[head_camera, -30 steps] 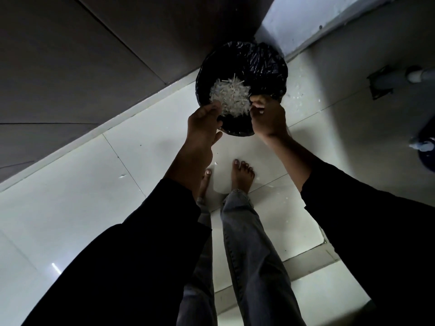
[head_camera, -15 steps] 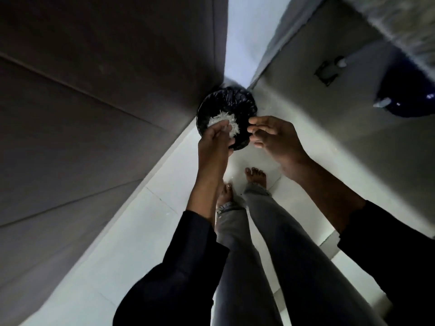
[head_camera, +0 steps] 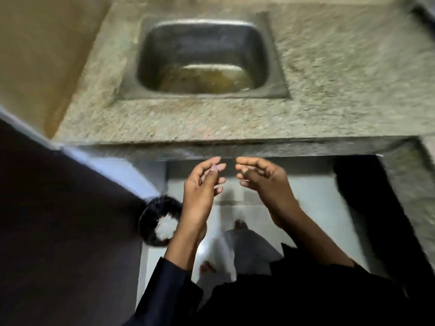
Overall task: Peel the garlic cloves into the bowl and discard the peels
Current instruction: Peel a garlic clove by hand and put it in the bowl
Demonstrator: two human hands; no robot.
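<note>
A round bin lined with a black bag (head_camera: 150, 222) stands on the floor at the lower left, with a heap of white garlic peels (head_camera: 166, 228) inside it. My left hand (head_camera: 202, 189) hovers in front of the counter edge with loosely bent fingers and holds nothing. My right hand (head_camera: 261, 180) is beside it, a small gap between their fingertips, fingers loosely curled and empty. Both hands are well above and to the right of the bin. No bowl or garlic cloves are in view.
A speckled stone counter (head_camera: 329, 90) holds a steel sink (head_camera: 207, 57) with murky water at its bottom. A dark cabinet face (head_camera: 58, 231) fills the left. My bare feet (head_camera: 240, 224) stand on the pale tiled floor.
My view has swung up from the bin to the counter and sink. Both hands have lifted away from the bin and now hover empty before the counter edge.
</note>
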